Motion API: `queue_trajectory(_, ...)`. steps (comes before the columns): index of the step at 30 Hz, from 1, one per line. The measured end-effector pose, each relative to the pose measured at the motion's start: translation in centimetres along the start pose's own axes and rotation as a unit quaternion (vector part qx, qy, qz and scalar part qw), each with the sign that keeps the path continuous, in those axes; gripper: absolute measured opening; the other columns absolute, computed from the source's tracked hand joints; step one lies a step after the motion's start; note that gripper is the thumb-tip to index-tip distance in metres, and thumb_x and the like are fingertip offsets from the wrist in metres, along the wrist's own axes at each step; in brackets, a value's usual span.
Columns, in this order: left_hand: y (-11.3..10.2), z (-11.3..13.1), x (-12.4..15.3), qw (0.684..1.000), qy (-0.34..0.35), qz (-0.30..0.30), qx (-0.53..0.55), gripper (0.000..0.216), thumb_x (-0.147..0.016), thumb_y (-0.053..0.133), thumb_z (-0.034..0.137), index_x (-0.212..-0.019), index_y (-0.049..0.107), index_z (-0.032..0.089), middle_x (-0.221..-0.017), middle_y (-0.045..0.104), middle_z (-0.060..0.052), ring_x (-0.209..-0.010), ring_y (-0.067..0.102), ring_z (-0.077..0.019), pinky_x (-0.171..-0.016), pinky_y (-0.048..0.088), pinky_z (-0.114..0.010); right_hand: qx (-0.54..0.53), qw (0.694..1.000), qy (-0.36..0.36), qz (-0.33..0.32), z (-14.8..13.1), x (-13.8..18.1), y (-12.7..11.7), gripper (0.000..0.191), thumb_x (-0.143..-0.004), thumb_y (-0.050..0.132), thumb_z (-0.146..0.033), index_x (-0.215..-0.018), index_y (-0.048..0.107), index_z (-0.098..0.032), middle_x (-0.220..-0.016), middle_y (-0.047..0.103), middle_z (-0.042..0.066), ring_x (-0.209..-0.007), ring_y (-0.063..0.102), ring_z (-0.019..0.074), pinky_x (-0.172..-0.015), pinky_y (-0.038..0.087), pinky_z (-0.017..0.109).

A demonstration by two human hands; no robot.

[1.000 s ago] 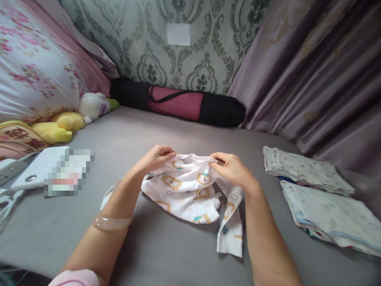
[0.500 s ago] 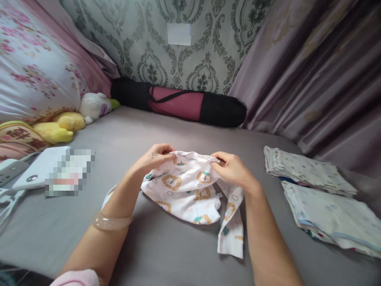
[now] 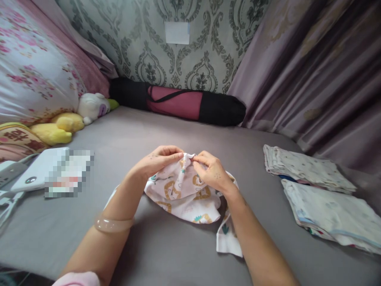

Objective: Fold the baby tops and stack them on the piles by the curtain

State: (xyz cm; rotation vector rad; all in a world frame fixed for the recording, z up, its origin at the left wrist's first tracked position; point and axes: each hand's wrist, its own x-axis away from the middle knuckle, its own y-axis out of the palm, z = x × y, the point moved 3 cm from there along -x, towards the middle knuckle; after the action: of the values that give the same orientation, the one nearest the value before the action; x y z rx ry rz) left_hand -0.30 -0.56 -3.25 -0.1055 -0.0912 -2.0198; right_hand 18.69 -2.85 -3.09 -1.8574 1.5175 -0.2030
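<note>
A small white baby garment (image 3: 184,194) printed with yellow lions lies bunched on the grey bed sheet (image 3: 166,131) in front of me. My left hand (image 3: 159,159) pinches its top edge from the left. My right hand (image 3: 210,171) pinches the same edge from the right. The two sets of fingertips almost touch at the middle, with the cloth gathered up between them. A loose strip of the garment (image 3: 228,238) hangs down under my right forearm. A pale bangle (image 3: 113,224) sits on my left wrist.
Two folded stacks of light printed cloth (image 3: 303,169) (image 3: 333,214) lie at the right by a mauve curtain (image 3: 312,71). A black and pink roll bag (image 3: 184,103) lies along the patterned wall. Plush toys (image 3: 74,117), a floral pillow (image 3: 32,71) and a white device (image 3: 38,171) sit at the left.
My hands have drawn together along the garment's top edge. The right hand moved left toward the left hand, bunching the cloth that was stretched between them.
</note>
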Motion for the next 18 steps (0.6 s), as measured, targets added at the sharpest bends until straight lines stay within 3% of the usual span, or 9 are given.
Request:
queue_trajectory(3,0.6,0.6,0.2,1.0,0.011,0.001,-0.025,0.033,-0.075,0.073,0.047,-0.087,0.069,0.016,-0.074,0.066,-0.002,-0.062,0.057,-0.0124,-0.055,0.044,-0.022,-0.062,0.998,0.019,-0.001,-0.2,-0.2,0.4,0.023,-0.088,0.053,-0.028,-0.081,0.074,-0.021,-0.084,0.065,0.002,-0.079,0.062,0.014,-0.074,0.047,0.026)
queue_trajectory(7,1.1,1.3,0.6,0.999,0.009,-0.002,-0.052,0.036,-0.073,0.073,0.048,-0.087,0.069,0.016,-0.074,0.065,-0.003,-0.062,0.056,-0.0132,-0.053,0.043,-0.022,-0.14,0.986,0.087,0.029,0.4,-0.3,0.5,0.023,-0.083,0.062,-0.04,-0.087,0.074,-0.02,-0.085,0.069,0.003,-0.08,0.064,0.0166,-0.069,0.049,0.027)
queue_trajectory(13,1.1,1.1,0.4,0.987,0.044,-0.002,-0.156,0.034,-0.073,0.071,0.046,-0.089,0.069,0.016,-0.07,0.058,0.001,-0.061,0.05,-0.0122,-0.05,0.036,-0.02,-0.15,0.981,0.119,0.036,0.9,-0.4,0.3,0.024,-0.078,0.067,-0.043,-0.081,0.072,-0.02,-0.081,0.071,0.002,-0.077,0.065,0.0177,-0.064,0.05,0.026)
queue_trajectory(18,1.3,1.2,0.4,0.965,0.077,0.008,-0.25,0.032,-0.079,0.064,0.048,-0.076,0.069,0.016,-0.064,0.051,0.002,-0.057,0.043,-0.0108,-0.048,0.029,-0.021,-0.139,0.983,0.102,0.061,1.0,-0.6,0.1,0.023,-0.079,0.065,-0.041,-0.078,0.071,-0.019,-0.083,0.071,0.003,-0.077,0.065,0.0172,-0.066,0.049,0.026)
